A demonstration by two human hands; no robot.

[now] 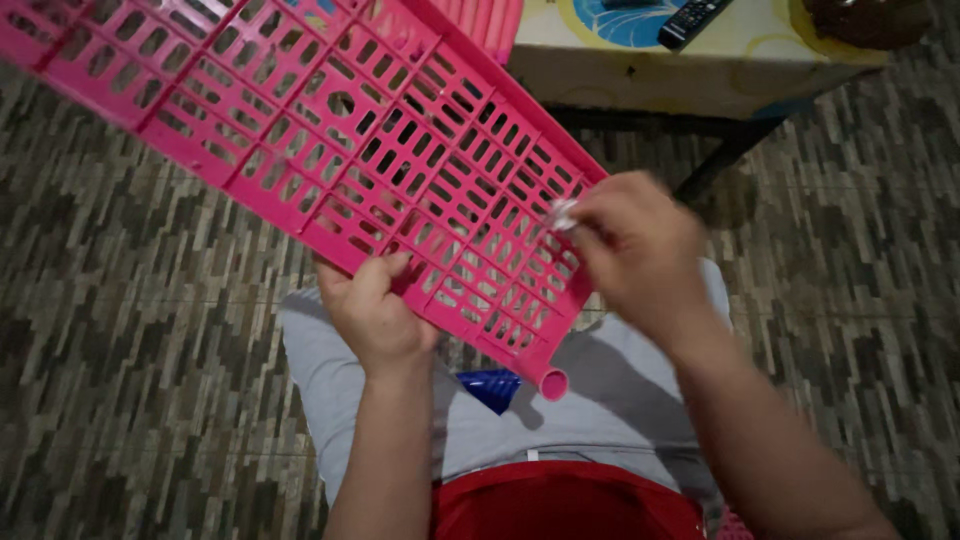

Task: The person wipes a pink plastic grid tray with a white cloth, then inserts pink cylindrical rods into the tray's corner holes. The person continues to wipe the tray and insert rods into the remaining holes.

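A long pink slotted plastic shelf panel [330, 140] slants across my lap from the upper left down to a round corner socket. My left hand [372, 310] grips its near long edge from below, thumb on top. My right hand [635, 250] is blurred at the panel's right end and pinches a small white scrap, perhaps cloth or tissue [563, 213], against the slats there. I sit in grey shorts [590, 400] and a red shirt [560, 505]. A small blue object [492, 386] lies on my lap under the panel.
A patterned grey and brown floor [130, 330] surrounds me. Ahead stands a low table [700, 70] with a yellow and blue top, a black remote control [690, 20] and a dark round object [865, 20]. Another pink panel [490, 20] rises at the top.
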